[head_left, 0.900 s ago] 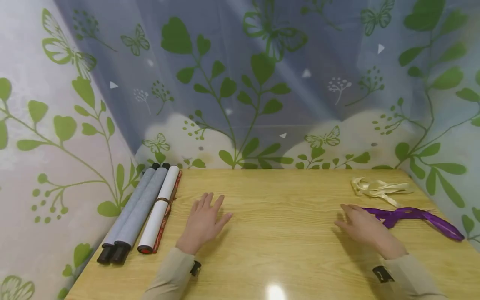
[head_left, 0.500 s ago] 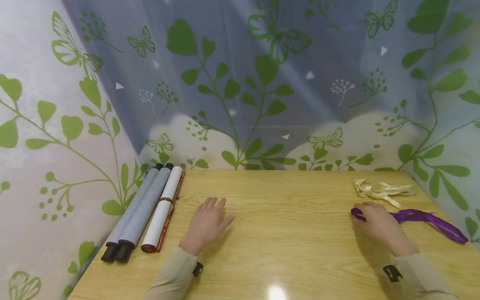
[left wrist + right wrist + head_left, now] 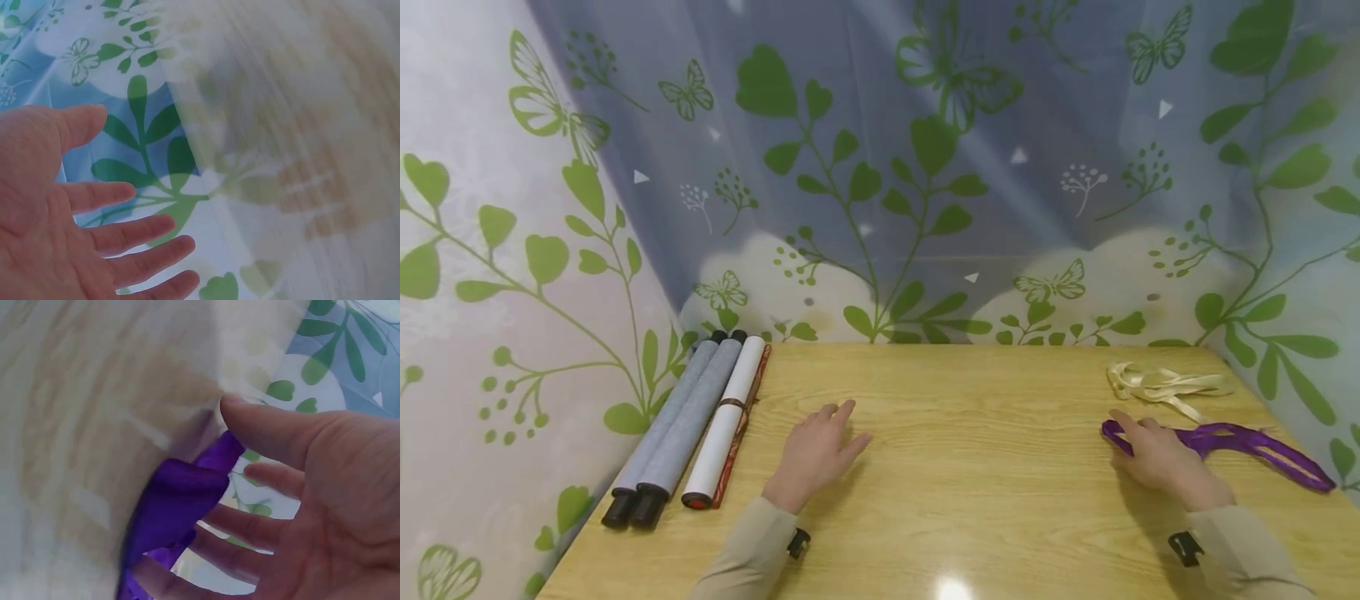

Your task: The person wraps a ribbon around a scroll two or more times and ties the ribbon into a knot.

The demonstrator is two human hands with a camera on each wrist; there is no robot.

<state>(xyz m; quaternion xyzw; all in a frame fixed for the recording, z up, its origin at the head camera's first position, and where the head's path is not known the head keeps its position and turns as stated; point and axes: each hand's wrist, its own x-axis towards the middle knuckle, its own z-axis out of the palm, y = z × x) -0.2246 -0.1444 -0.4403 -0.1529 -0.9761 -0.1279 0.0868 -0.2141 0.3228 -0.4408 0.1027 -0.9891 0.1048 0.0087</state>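
Observation:
My left hand (image 3: 811,460) hovers palm-down over the table with nothing in it. In the left wrist view its fingers (image 3: 147,234) are spread and fairly straight. On the right side, my right hand (image 3: 1165,458) is at the near-left part of a purple satin ribbon (image 3: 1225,435), overlapping it. The right wrist view shows the ribbon (image 3: 181,500) between thumb and fingers, with the thumb tip right at its edge and the fingers reaching along its other side. A visible gap separates thumb from fingers. Beyond the hand lies a cream ribbon (image 3: 1168,381) in loose folds.
Two grey rolls (image 3: 677,417) with black ends lie along the table's (image 3: 955,467) left side. Beside them is a white roll (image 3: 724,429) bound with a brown tie, with a red patterned strip (image 3: 730,462) along it. A leaf-and-butterfly printed curtain (image 3: 880,167) surrounds the table.
My right hand has moved right, onto the purple ribbon, whose right part has spread into a wider loop. The left hand has shifted only slightly.

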